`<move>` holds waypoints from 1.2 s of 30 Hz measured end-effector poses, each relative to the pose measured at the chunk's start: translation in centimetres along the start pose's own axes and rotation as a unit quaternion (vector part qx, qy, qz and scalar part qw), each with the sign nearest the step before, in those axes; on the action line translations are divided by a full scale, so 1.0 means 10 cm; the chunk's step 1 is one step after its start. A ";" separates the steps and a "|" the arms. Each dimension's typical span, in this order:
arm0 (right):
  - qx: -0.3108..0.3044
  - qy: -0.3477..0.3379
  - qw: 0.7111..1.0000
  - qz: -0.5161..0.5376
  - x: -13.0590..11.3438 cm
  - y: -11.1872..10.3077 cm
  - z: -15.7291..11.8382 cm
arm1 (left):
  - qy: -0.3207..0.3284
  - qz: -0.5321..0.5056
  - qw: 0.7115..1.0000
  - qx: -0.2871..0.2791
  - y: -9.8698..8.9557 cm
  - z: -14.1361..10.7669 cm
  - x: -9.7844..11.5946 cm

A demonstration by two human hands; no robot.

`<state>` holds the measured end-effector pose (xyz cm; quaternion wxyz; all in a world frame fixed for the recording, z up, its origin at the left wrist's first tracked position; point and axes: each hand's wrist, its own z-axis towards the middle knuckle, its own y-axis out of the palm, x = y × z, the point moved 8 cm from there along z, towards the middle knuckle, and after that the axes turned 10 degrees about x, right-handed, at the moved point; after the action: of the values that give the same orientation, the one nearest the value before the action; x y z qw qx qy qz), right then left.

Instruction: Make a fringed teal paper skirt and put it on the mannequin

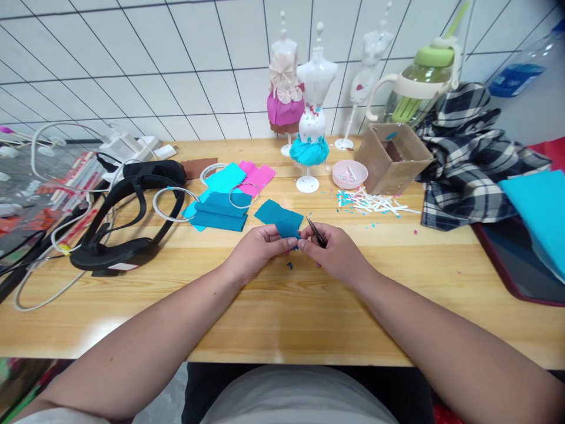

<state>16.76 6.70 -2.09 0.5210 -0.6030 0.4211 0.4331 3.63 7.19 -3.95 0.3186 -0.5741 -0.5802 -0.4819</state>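
Note:
Between my two hands is a small strip of teal crepe paper [290, 224], its lower edge crumpled at my fingertips. My left hand [257, 250] pinches it from the left with thumb and fingers. From the other side, the thumb and forefinger of my right hand [338, 254] close on the lower right edge. A dark pointed tool [316, 233], possibly tweezers or snips, is also tucked in the right hand, tip pointing up and away. Another teal piece [270, 211] shows just behind the strip. Tiny teal scraps [289, 267] lie on the table below my fingers.
Behind stands a white mannequin [316, 76] in a turquoise skirt, with two more mannequins. To the right are a pink bowl [350, 175], white sticks [375, 202], a cardboard box [392, 159] and a plaid cloth [468, 153]. At left are folded teal paper [220, 211] and a black headset [112, 254].

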 end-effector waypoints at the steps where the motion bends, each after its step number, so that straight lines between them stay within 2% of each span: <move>1: 0.001 0.000 1.000 -0.003 0.00 0.00 0.00 | 0.005 0.003 1.000 0.001 0.00 0.00 0.00; 4: 0.006 0.012 0.999 0.029 -0.01 0.00 -0.02 | 0.026 -0.009 1.000 0.010 0.00 0.01 0.04; 8: 0.032 0.020 0.994 0.103 0.01 -0.02 -0.02 | 0.039 -0.051 0.995 0.079 -0.12 0.03 0.11; 11: -0.022 -0.021 0.998 0.049 0.01 0.09 -0.05 | 0.033 -0.099 0.990 0.097 -0.16 0.04 0.13; 14: -0.096 -0.046 0.994 -0.011 0.02 0.24 -0.12 | 0.028 -0.118 0.989 0.088 -0.15 0.03 0.13; 16: -0.115 -0.058 0.991 -0.042 0.00 0.29 -0.16 | 0.024 -0.127 0.988 0.081 -0.13 0.02 0.13; 25: -0.121 -0.060 0.984 -0.114 -0.04 0.30 -0.20 | -0.006 -0.161 0.982 0.099 -0.14 0.02 0.08; 30: -0.118 -0.072 0.983 -0.120 -0.05 0.32 -0.21 | 0.003 -0.174 0.977 0.127 -0.18 0.01 0.08; 36: -0.122 -0.068 0.983 -0.117 -0.05 0.32 -0.22 | -0.001 -0.151 0.983 0.107 -0.15 0.02 0.07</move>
<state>13.69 4.26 -2.26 0.5181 -0.6762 0.2558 0.4571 2.14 7.82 -3.67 0.3017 -0.4429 -0.7086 -0.4591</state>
